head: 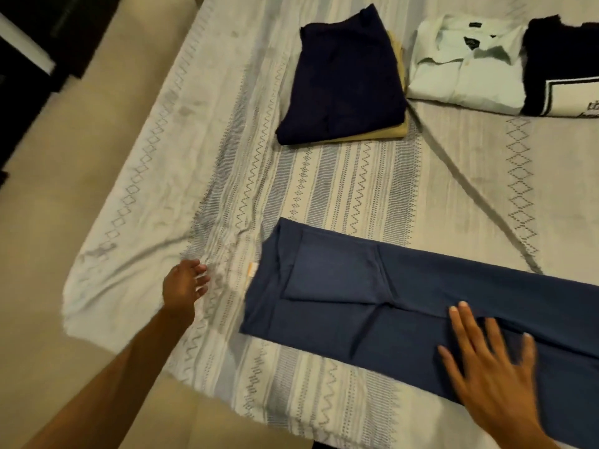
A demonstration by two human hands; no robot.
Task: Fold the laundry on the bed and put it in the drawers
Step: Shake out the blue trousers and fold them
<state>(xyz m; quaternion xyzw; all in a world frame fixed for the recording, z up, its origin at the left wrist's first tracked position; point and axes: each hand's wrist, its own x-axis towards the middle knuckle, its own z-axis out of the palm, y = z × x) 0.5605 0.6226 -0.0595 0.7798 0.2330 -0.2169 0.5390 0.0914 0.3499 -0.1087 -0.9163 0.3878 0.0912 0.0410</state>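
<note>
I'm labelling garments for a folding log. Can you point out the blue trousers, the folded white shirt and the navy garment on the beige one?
blue trousers (pixel 340 319): head view, flat upper part near the waist.
folded white shirt (pixel 466 76): head view, button front below the collar.
navy garment (pixel 343 82): head view, middle of its top face.

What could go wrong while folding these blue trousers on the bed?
1. The blue trousers lie close to the bed's near edge; a hasty fold could drag them off.
2. Only the right hand presses them flat. The left hand is off the cloth, so the waist end may bunch or shift.
3. The navy stack sits just beyond; a wide fold might knock it askew.
</note>
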